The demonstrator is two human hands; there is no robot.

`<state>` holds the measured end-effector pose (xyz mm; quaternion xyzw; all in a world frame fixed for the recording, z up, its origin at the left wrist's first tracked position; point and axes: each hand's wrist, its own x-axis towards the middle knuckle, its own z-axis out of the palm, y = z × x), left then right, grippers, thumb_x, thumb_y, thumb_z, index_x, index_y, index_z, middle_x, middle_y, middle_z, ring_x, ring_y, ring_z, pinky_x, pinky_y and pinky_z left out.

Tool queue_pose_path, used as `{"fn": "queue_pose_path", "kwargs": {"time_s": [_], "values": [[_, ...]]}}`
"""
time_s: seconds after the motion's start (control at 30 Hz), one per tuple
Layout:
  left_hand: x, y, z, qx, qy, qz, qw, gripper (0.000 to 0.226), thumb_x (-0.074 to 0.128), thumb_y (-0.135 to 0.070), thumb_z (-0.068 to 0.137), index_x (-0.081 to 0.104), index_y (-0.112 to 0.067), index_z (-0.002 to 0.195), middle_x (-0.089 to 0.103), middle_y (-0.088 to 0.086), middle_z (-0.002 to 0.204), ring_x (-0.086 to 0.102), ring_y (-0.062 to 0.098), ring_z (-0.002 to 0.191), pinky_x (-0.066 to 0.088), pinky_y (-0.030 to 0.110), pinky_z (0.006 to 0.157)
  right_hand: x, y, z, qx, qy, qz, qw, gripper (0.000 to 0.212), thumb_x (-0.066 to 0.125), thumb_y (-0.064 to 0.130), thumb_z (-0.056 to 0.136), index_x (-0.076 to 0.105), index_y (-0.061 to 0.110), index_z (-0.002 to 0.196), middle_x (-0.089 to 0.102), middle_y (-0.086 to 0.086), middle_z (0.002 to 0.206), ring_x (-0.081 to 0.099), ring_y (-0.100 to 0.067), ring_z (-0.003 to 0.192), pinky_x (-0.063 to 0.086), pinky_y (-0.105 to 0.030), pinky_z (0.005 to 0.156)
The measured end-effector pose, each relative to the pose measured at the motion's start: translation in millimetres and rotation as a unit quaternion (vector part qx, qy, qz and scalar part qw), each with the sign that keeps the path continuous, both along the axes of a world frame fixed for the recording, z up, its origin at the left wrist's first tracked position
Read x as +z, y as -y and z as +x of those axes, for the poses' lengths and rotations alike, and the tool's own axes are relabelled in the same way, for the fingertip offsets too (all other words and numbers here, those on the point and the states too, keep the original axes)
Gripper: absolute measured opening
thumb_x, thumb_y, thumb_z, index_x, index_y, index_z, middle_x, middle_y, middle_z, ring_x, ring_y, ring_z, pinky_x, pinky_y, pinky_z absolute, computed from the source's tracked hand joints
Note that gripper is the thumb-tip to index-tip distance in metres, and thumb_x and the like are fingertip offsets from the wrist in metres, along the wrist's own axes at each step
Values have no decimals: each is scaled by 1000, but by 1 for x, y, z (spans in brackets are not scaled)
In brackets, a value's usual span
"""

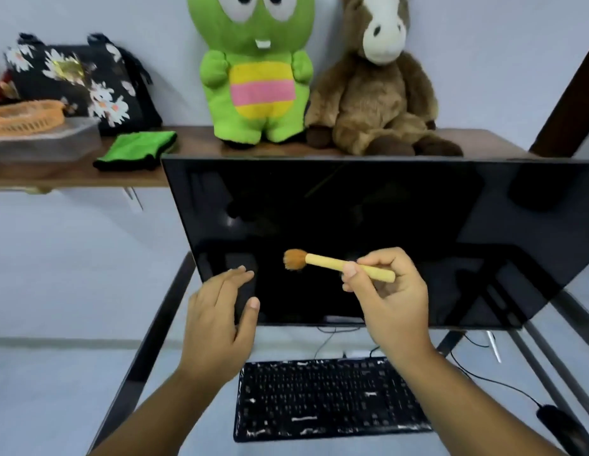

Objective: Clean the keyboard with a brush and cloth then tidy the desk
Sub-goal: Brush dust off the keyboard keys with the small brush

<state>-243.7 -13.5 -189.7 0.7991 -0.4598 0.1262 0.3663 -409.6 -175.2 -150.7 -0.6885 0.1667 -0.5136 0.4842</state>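
A black keyboard [326, 398] speckled with white dust lies on the glass desk at the bottom centre. My right hand [390, 301] is raised in front of the dark monitor and grips a small brush [332, 263] by its pale wooden handle, the orange bristles pointing left. My left hand [220, 320] hovers to the left of the brush with fingers spread and nothing in it. A folded green cloth [138, 148] rests on the wooden shelf above the monitor's left corner, well away from both hands.
The black monitor [368, 205] fills the middle. On the shelf [194, 143] sit a green plush toy [257, 70], a brown plush horse [375, 83], a floral black bag [86, 77] and an orange basket [26, 118] on a clear container. A black mouse [561, 422] lies at the right.
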Motion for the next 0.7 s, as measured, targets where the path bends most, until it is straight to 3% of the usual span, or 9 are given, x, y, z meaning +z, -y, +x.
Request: {"fn": "queue_pose_path", "kwargs": {"time_s": [0.1, 0.2, 0.33, 0.4, 0.5, 0.6, 0.7], "values": [[-34, 3, -17, 34, -47, 19, 998, 42, 39, -40, 92, 54, -22, 127, 55, -10, 128, 46, 9, 122, 28, 27, 100, -37, -3, -7, -4, -14, 65, 998, 13, 71, 28, 87, 59, 24, 85, 67, -11, 76, 68, -33, 73, 55, -56, 69], [-69, -1, -25, 70, -86, 55, 992, 43, 35, -44, 92, 51, -27, 127, 55, -11, 126, 46, 10, 122, 26, 26, 100, -74, -6, -14, -9, -50, 120, 992, 21, 71, 36, 83, 55, 22, 82, 61, -15, 72, 61, -40, 69, 53, -55, 65], [-112, -14, -28, 101, -127, 108, 981, 44, 33, -44, 91, 50, -24, 127, 57, -8, 127, 49, 16, 122, 29, 30, 101, -117, -15, -20, -9, -122, 175, 977, 25, 71, 15, 86, 48, 13, 76, 45, -17, 62, 40, -21, 51, 35, -36, 47], [-128, -21, -30, 110, -151, 131, 974, 43, 37, -42, 92, 50, -22, 128, 56, -6, 129, 49, 17, 123, 28, 30, 101, -136, -21, -21, -1, -159, 198, 967, 24, 69, 9, 87, 47, 13, 76, 44, -15, 60, 37, -18, 49, 32, -33, 45], [-152, -31, -26, 117, -186, 183, 958, 45, 45, -38, 94, 47, -19, 134, 54, -2, 135, 48, 21, 126, 31, 36, 104, -165, -36, -16, 18, -205, 225, 952, 15, 65, 6, 89, 59, 19, 84, 61, -8, 67, 54, -25, 55, 45, -41, 53], [-170, -40, -22, 109, -228, 222, 942, 55, 51, -38, 95, 38, -16, 143, 45, 1, 146, 40, 23, 135, 29, 39, 110, -184, -52, -9, 43, -235, 240, 941, 20, 62, 4, 91, 69, 21, 97, 74, -1, 80, 70, -18, 72, 55, -33, 67], [-182, -47, -13, 91, -278, 243, 925, 68, 48, -46, 94, 24, -16, 150, 30, 1, 156, 27, 19, 143, 23, 36, 116, -198, -71, 4, 60, -268, 214, 937, 16, 66, 12, 90, 70, 25, 97, 72, -1, 75, 64, -21, 62, 47, -32, 54]]}}
